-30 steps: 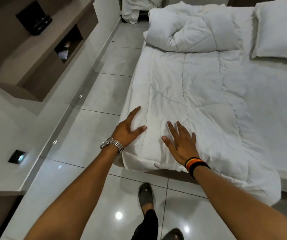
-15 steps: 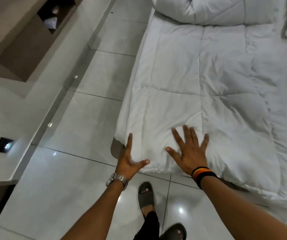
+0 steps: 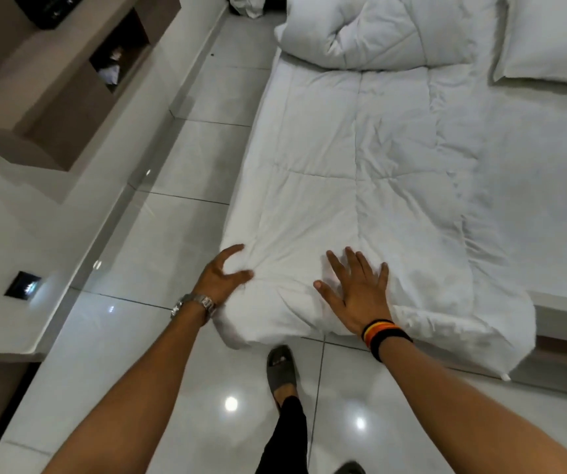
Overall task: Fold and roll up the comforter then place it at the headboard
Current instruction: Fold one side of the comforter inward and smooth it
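Note:
A white quilted comforter (image 3: 360, 186) lies folded into a long strip along the left side of the bed, with its far end bunched up near the headboard side. My left hand (image 3: 222, 277), with a metal watch on the wrist, curls its fingers around the strip's near left corner, which overhangs the bed's foot. My right hand (image 3: 357, 295), with striped wristbands, lies flat and spread on the near end of the comforter, pressing it down.
A white pillow (image 3: 549, 46) rests at the top right of the bed. Glossy tiled floor (image 3: 186, 159) runs along the bed's left side. A brown wall shelf unit (image 3: 56, 77) hangs at the upper left. My sandalled foot (image 3: 280, 367) stands below the bed's foot.
My left hand has gone from lying flat on the corner to curling around it. The right hand stays flat on the near end. The view has shifted a little.

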`<state>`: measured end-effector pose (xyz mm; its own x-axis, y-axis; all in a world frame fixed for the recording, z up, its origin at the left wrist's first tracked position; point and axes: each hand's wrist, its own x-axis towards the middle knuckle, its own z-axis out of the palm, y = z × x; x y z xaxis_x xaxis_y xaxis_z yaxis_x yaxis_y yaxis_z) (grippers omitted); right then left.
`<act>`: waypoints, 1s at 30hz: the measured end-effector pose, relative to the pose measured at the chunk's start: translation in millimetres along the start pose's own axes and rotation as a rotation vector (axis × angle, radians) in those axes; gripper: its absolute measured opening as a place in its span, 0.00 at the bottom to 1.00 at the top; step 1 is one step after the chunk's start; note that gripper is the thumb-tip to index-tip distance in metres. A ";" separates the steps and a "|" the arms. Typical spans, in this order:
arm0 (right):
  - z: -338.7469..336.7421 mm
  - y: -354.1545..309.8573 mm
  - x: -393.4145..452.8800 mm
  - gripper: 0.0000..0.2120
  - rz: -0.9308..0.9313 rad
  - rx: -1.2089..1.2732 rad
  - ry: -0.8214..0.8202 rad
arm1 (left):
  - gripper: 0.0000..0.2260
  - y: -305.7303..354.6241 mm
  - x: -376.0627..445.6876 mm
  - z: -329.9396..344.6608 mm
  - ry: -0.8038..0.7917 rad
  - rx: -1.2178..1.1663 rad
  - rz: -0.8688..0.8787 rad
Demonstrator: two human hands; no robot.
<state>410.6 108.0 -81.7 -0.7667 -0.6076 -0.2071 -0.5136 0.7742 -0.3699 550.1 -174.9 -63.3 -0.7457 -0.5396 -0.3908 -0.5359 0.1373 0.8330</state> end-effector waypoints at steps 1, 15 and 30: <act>-1.0 7.6 -19.1 0.40 0.030 0.039 0.018 | 0.32 0.2 -3.2 2.8 0.061 0.049 -0.026; -22.0 190.0 -90.0 0.42 0.674 0.245 0.330 | 0.33 -40.3 -62.7 210.5 0.113 0.214 0.070; -33.0 295.9 -44.0 0.59 0.556 0.577 0.257 | 0.33 20.6 -21.9 357.3 0.045 0.599 0.483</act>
<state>279.6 369.7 -152.2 -0.9497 -0.0509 -0.3090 0.1889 0.6940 -0.6948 414.0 136.6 -177.6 -0.9414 -0.3371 -0.0108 -0.2875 0.7855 0.5480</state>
